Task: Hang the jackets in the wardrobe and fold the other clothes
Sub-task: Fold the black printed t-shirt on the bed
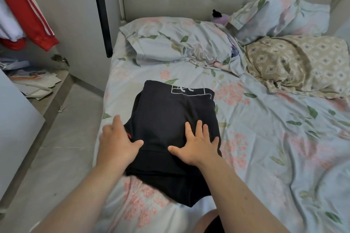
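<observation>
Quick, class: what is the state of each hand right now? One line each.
Left hand: open, fingers straight, resting on the left edge of the black garment.
Right hand: open, fingers spread, pressing flat on the garment.

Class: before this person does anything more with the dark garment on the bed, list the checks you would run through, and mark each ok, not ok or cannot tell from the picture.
1. Black garment rests on the bed sheet: ok.
2. Right hand lies flat on the garment, fingers spread, pinning it: ok.
3. Left hand is at the garment's left edge, fingers straight: ok.
4. Edges line up: not ok; the left side bulges, and a bit of red shows by the left hand.
5. Layers underneath lie smooth: cannot tell, hidden.
6. Bare sheet lies to the garment's right: ok.
7. Red jacket hangs in the wardrobe: ok.
</observation>
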Motion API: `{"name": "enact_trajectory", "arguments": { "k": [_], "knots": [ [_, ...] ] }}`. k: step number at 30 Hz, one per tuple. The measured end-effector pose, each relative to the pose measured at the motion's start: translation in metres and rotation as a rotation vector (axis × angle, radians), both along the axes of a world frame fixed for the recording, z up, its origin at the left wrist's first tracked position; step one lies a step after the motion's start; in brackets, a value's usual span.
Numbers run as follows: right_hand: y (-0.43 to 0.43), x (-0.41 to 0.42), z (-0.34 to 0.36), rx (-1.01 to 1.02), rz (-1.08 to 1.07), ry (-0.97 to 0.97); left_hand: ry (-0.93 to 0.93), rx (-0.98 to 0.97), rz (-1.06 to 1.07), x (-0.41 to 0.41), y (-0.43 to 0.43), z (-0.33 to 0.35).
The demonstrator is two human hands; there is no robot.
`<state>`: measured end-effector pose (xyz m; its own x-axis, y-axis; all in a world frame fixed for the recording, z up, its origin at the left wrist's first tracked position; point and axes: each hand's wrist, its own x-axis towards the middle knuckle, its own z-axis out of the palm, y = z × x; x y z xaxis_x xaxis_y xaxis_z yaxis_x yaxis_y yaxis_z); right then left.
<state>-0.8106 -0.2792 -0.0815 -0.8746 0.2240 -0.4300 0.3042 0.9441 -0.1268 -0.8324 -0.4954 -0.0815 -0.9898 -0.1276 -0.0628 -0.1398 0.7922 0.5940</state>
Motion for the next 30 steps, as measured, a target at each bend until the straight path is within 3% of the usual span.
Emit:
{"name": "enact_trajectory", "arguments": {
  "k": [1, 2, 3, 5, 8, 10, 17, 22, 25, 28, 30],
  "knots": [
    [0.000, 0.000, 0.000, -0.003, 0.011, -0.002, 0.213, -0.175, -0.119, 0.001, 0.004, -0.001],
    [0.001, 0.001, 0.000, -0.013, 0.022, -0.004, 0.398, -0.231, -0.255, 0.004, 0.009, -0.001],
    [0.002, 0.002, 0.000, -0.033, 0.029, 0.002, 0.458, -0.229, -0.400, 0.008, 0.016, -0.003],
    [0.007, 0.002, 0.005, -0.107, 0.023, 0.082, 0.339, -0.249, -0.576, 0.011, 0.027, -0.012],
    [0.020, -0.002, 0.014, -0.190, -0.064, 0.345, 0.108, -0.352, -0.553, 0.006, 0.030, -0.030],
    [0.024, -0.002, 0.013, -0.089, -0.035, 0.378, 0.064, -0.358, -0.519, 0.004, 0.031, -0.035],
    [0.023, 0.001, 0.004, -0.104, -0.015, 0.050, 0.007, -0.395, -0.471, 0.008, 0.036, -0.033],
    [0.021, 0.005, 0.008, -0.104, 0.074, 0.031, 0.220, -0.438, -0.616, 0.002, 0.050, -0.020],
    [0.027, 0.004, 0.012, -0.071, 0.083, 0.197, 0.204, -0.363, -0.573, -0.003, 0.048, -0.028],
    [0.033, -0.019, 0.014, 0.079, 0.112, 0.432, 0.172, -0.362, -0.549, 0.000, 0.045, -0.041],
    [0.036, -0.040, 0.012, 0.174, 0.205, 0.483, 0.157, -0.356, -0.541, -0.001, 0.047, -0.045]
  ]
}}
